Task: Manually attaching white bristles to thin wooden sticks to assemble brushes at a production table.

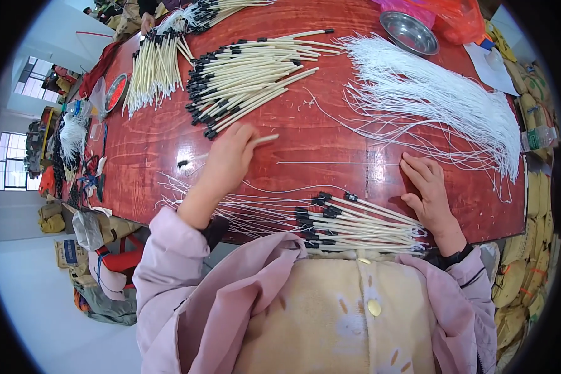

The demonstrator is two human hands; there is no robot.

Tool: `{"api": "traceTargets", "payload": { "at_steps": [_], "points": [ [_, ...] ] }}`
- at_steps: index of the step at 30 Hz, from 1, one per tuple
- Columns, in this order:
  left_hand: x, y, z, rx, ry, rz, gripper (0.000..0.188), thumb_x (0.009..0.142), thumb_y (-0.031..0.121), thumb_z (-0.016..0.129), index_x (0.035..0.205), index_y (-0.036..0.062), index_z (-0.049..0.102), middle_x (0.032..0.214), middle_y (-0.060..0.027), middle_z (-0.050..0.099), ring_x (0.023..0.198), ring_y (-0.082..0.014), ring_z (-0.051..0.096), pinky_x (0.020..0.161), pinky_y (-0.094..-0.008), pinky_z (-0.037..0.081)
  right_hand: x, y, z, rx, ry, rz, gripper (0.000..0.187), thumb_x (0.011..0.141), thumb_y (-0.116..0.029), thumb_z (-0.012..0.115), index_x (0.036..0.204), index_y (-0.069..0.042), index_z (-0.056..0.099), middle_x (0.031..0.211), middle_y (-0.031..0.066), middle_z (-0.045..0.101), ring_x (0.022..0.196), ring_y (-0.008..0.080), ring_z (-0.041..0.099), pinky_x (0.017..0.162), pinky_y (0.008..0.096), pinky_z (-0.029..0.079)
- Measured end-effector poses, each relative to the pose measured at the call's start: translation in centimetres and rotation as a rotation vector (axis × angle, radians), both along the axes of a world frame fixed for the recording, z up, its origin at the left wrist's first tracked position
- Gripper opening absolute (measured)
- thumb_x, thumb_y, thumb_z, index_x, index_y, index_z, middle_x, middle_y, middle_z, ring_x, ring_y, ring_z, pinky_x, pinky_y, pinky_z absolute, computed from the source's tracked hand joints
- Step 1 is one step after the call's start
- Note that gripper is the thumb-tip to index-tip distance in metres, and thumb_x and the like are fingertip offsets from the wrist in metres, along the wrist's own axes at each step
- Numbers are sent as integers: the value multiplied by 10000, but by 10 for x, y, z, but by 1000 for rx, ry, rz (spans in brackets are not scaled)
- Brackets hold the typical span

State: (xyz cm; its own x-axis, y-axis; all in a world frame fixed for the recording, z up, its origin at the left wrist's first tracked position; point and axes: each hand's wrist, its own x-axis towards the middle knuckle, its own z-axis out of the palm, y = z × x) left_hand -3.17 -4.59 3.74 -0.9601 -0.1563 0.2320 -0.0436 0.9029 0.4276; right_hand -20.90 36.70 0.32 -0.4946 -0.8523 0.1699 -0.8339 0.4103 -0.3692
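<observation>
My left hand [227, 159] is closed around a thin cream stick [267, 139], whose pale end sticks out to the right. On the other side of that hand a black tip shows, apparently of the same stick. My right hand [429, 194] lies on the red table with its fingers stretched out. A straight white cord [336, 163] runs leftward from its fingertips, which seem to touch the cord's end. Close in front of me lies a bundle of black-ended cream sticks [361, 225] with white cords trailing left.
A large pile of cream sticks [243, 75] lies beyond my left hand. Loose white cords [430, 93] spread over the far right of the red table [305, 137], near a metal bowl [409, 33]. Another person's hand [148, 23] is by more sticks at the far left.
</observation>
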Motion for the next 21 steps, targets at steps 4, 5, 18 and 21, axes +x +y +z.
{"api": "traceTargets", "payload": {
  "at_steps": [4,5,18,21],
  "points": [
    [37,7,-8,118,-122,60,84,939,41,614,1019,15,621,972,-192,629,916,-439,622,776,-489,503,0,2,1,4,-15,-8,712,975,-590,553,1416,-33,599,1523,109,543,1300,344,487,1137,462,342],
    [41,9,-9,147,-137,74,84,934,37,620,1015,14,630,970,-191,628,917,-436,622,778,-488,504,0,1,1,5,-15,-10,712,975,-590,553,1416,-33,599,1523,109,543,1300,344,487,1137,462,342],
    [42,21,-8,139,-117,51,75,932,13,630,1004,-1,646,921,-199,638,865,-409,632,764,-437,505,2,-2,3,-8,-18,-15,651,971,-530,595,1392,-34,614,1497,109,560,1283,332,500,1132,454,346],
    [41,21,-10,130,-119,57,75,930,12,629,1001,-1,646,917,-200,636,864,-411,633,761,-437,503,1,-3,4,-3,-34,-15,652,966,-526,600,1391,-32,613,1495,109,562,1281,332,501,1130,454,347]
  ]
}}
